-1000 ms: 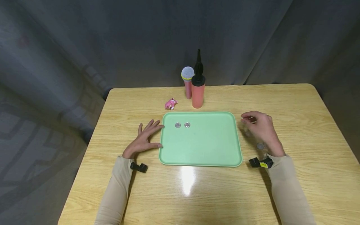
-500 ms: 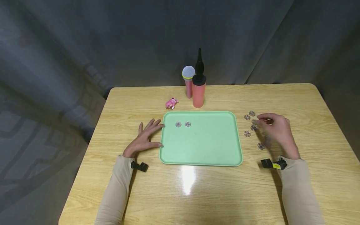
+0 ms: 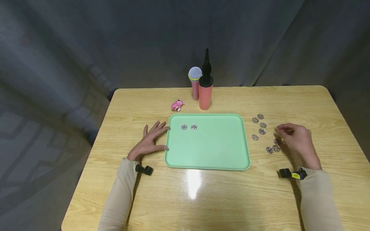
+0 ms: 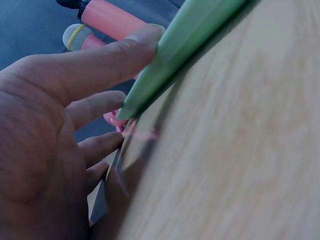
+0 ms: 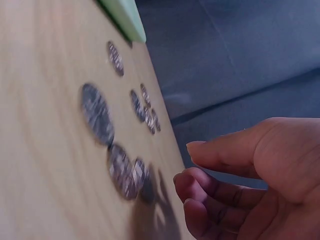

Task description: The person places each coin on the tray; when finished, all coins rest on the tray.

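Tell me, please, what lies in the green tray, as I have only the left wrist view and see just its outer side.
Observer: Two silvery coins lie side by side in the green tray, near its far edge and toward its left.
Operator: Thank you. Could you tell me whether any lie outside it?
Observer: Yes, the head view shows eight more coins on the table, to the right of the tray.
Operator: Would you also check whether one of those is being held?
Observer: I see no coin held in the right hand, which is raised near them.
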The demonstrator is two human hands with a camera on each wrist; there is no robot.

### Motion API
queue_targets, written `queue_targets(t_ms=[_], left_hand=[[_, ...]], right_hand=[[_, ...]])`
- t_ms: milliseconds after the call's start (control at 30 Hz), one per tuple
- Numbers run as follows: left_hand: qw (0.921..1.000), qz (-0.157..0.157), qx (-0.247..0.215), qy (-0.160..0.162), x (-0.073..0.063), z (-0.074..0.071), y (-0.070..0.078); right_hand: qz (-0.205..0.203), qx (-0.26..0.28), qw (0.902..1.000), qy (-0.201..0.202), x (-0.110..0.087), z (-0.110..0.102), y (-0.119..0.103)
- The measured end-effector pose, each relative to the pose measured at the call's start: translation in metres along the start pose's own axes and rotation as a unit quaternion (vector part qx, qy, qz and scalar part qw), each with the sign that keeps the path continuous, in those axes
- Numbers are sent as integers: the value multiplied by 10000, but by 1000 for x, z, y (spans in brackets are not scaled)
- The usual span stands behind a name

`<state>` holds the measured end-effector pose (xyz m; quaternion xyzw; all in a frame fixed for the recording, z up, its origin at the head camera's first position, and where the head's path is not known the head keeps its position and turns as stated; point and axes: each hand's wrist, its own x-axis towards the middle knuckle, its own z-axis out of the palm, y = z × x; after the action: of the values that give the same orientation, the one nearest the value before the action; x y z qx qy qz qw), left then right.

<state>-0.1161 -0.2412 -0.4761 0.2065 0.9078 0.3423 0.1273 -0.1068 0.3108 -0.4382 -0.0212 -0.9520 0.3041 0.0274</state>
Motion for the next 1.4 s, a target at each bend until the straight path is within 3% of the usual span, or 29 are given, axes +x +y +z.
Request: queue_targets(t_ms=[367, 733, 933, 1167, 1400], left_hand=[[10000, -28, -40, -21, 0, 0, 0], [10000, -38, -36, -7, 0, 0, 1], [10000, -60, -69, -2, 0, 0, 1], [10000, -19, -45, 22, 0, 1, 1], [10000, -7, -40, 16, -1, 1, 0]], right_hand=[[137, -193, 9994, -252, -14, 1, 17], [-37, -397, 9972, -626, -17, 6, 10], [-322, -558, 9971, -411, -17, 10, 9], [-52, -695, 9973, -251, -19, 11, 6], [-149, -856, 9958, -287, -19, 9, 5]])
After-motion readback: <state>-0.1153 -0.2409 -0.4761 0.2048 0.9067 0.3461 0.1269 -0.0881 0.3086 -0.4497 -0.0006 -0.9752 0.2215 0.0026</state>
